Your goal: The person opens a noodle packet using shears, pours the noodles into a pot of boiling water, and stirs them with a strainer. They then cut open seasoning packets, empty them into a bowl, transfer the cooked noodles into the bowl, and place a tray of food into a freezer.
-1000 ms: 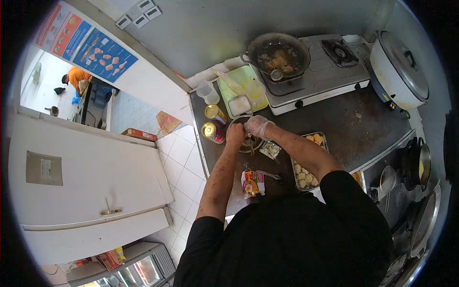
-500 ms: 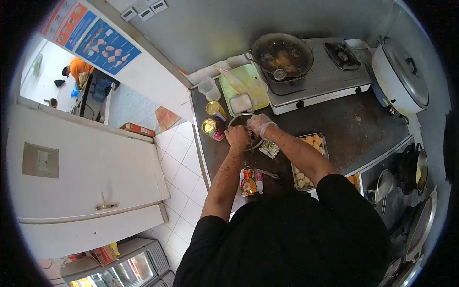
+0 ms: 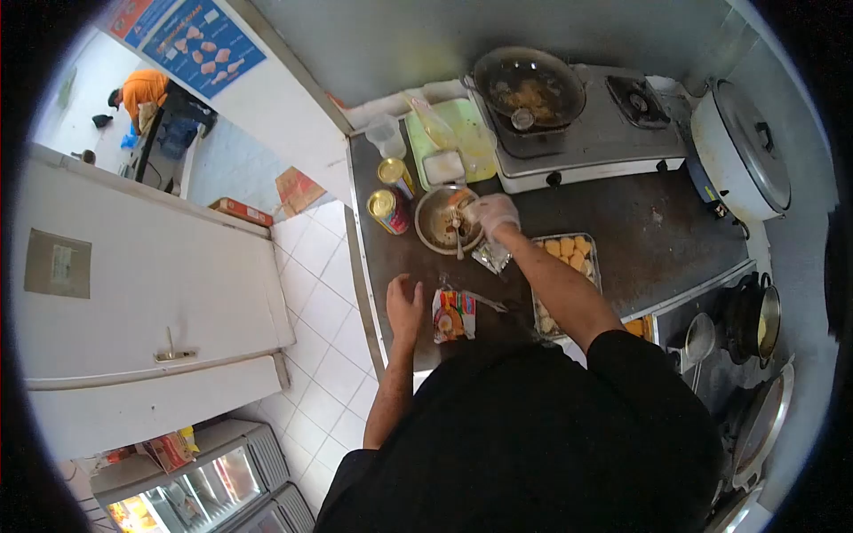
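Observation:
A metal bowl [image 3: 426,233] with dark brown contents and a spoon [image 3: 459,242] stands on the dark counter. My right hand [image 3: 495,213], in a clear plastic glove, reaches over the bowl's right rim with its fingers bunched; what they hold, if anything, is hidden. My bare left hand [image 3: 406,304] is open above the counter's left side, fingers apart and holding nothing. Right of it lies a colourful noodle packet [image 3: 454,315], with metal tongs [image 3: 488,303] alongside. Below my right hand is a small silver sachet [image 3: 491,257].
Two cans [image 3: 387,210] stand left of the bowl. Behind it is a green tray [image 3: 481,120] with a white block. A wok [image 3: 528,87] sits on the gas stove [image 3: 600,155]. A tray of food pieces [image 3: 593,258] lies under my right forearm. A person [image 3: 144,91] bends beyond the doorway.
My left hand has left the bowl and drawn back toward me, its fingers opening. My right hand stays at the bowl. The view has shifted slightly.

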`<state>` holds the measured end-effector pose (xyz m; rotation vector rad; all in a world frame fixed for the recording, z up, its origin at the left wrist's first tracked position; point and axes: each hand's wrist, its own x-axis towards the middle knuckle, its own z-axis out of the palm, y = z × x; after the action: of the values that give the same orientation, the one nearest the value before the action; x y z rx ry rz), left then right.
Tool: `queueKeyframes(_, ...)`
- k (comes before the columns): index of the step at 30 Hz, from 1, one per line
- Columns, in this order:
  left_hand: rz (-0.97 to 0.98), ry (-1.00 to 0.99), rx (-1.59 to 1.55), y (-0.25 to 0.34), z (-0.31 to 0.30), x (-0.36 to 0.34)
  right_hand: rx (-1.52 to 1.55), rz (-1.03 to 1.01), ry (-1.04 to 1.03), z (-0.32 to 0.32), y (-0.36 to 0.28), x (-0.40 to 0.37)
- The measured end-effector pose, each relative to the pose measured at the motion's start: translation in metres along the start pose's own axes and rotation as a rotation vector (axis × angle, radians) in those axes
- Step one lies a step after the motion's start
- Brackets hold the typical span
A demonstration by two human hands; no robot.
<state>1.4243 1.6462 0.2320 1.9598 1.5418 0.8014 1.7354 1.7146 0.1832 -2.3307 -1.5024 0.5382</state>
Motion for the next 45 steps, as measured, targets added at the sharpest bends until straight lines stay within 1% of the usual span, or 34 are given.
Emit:
queueKeyframes(1,-0.003,0.024,-0.026,-0.006,-0.007,-0.016,0.026,-0.164,0.062,0.009,0.016,-0.001)
queueKeyframes(2,-0.011,0.02,-0.032,-0.013,-0.012,-0.034,0.443,0.286,-0.063,-0.049,-0.014,-0.035)
queueKeyframes(3,-0.105,-0.003,-0.101,-0.021,-0.017,-0.052,0.437,0.29,-0.065,-0.027,0.009,-0.04)
queueKeyframes(4,-0.196,-0.025,-0.173,-0.027,-0.019,-0.065,0.445,0.215,-0.133,0.004,0.047,-0.041)
queueKeyframes(5,-0.2,-0.033,-0.179,-0.035,-0.016,-0.075,0.453,0.145,-0.204,0.041,0.085,-0.042)
queueKeyframes(6,-0.186,-0.066,-0.124,-0.045,-0.011,-0.087,-0.066,-0.216,-0.229,0.07,0.111,-0.043)
queueKeyframes(7,-0.173,-0.1,-0.068,-0.05,-0.007,-0.099,-0.069,-0.204,-0.237,0.07,0.107,-0.049)
queueKeyframes(9,-0.233,-0.143,-0.096,-0.046,0.005,-0.106,0.073,0.356,-0.308,0.068,0.069,-0.066)
queueKeyframes(10,-0.205,-0.197,-0.035,-0.049,0.015,-0.103,0.059,0.291,-0.459,0.055,0.059,-0.073)
queueKeyframes(11,-0.173,-0.249,0.027,-0.05,0.021,-0.1,0.06,0.294,-0.472,0.053,0.053,-0.086)
queueKeyframes(13,-0.214,-0.257,0.09,-0.018,0.021,-0.09,0.22,0.367,-0.067,0.045,0.04,-0.101)
queueKeyframes(14,-0.247,-0.258,0.146,-0.005,0.022,-0.085,0.1,0.297,0.056,-0.014,-0.004,-0.132)
queueKeyframes(15,-0.244,-0.26,0.144,-0.005,0.025,-0.084,0.099,0.299,0.058,-0.013,-0.007,-0.141)
queueKeyframes(17,-0.153,-0.274,0.033,-0.009,0.032,-0.084,-0.058,0.201,-0.262,-0.008,-0.006,-0.151)
queueKeyframes(18,-0.148,-0.274,0.029,-0.014,0.033,-0.085,-0.044,0.107,-0.232,0.002,0.001,-0.157)
queueKeyframes(19,-0.131,-0.265,-0.038,-0.02,0.03,-0.084,-0.048,0.105,-0.225,0.011,0.005,-0.157)
queueKeyframes(21,-0.112,-0.247,-0.109,-0.04,0.022,-0.086,0.052,0.116,0.157,0.026,0.008,-0.15)
queueKeyframes(23,-0.126,-0.274,-0.21,-0.063,0.009,-0.09,0.051,0.152,0.249,0.027,0.006,-0.123)
queueKeyframes(25,-0.193,-0.296,-0.26,-0.062,-0.011,-0.092,-0.061,0.367,-0.006,0.008,-0.007,-0.106)
queueKeyframes(26,-0.08,-0.201,-0.02,-0.066,-0.016,-0.095,-0.065,0.359,-0.009,0.011,-0.009,-0.098)
queueKeyframes(27,0.032,-0.106,0.223,-0.071,-0.02,-0.097,-0.144,0.402,-0.118,0.018,-0.012,-0.09)
queueKeyframes(28,-0.005,-0.17,0.257,-0.074,-0.02,-0.095,-0.224,0.444,-0.227,0.025,-0.014,-0.085)
queueKeyframes(29,-0.015,-0.167,0.256,-0.063,-0.021,-0.093,-0.229,0.438,-0.232,0.027,-0.018,-0.084)
queueKeyframes(31,-0.122,-0.218,0.319,-0.016,-0.018,-0.094,-0.085,0.59,-0.367,0.026,-0.026,-0.088)
queueKeyframes(33,-0.167,-0.147,0.403,-0.006,0.01,-0.106,-0.048,0.552,-0.322,0.035,-0.022,-0.095)
queueKeyframes(35,-0.215,-0.081,0.487,-0.022,0.025,-0.112,0.094,0.66,-0.265,0.041,-0.018,-0.103)
queueKeyframes(37,0.076,-0.107,0.396,-0.051,0.026,-0.113,0.162,0.711,-0.246,0.046,-0.012,-0.118)
queueKeyframes(38,0.158,-0.096,0.342,-0.055,0.017,-0.108,0.591,0.816,-0.192,0.045,-0.006,-0.131)
queueKeyframes(39,0.155,-0.096,0.343,-0.074,0.015,-0.105,1.028,0.905,-0.128,0.045,-0.002,-0.144)
queueKeyframes(40,0.299,-0.139,0.331,-0.092,0.013,-0.103,1.026,0.912,-0.131,0.045,0.003,-0.157)
queueKeyframes(41,0.444,-0.182,0.315,-0.103,0.014,-0.102,1.153,0.876,-0.242,0.04,0.005,-0.169)
queueKeyframes(42,0.435,-0.115,0.164,-0.092,0.003,-0.096,1.282,0.835,-0.352,0.033,0.001,-0.182)
queueKeyframes(43,0.441,-0.121,0.161,-0.09,-0.003,-0.093,1.286,0.84,-0.344,0.026,-0.005,-0.196)
queueKeyframes(45,0.319,-0.165,-0.194,-0.093,-0.01,-0.087,1.303,0.717,-0.59,-0.004,-0.042,-0.222)
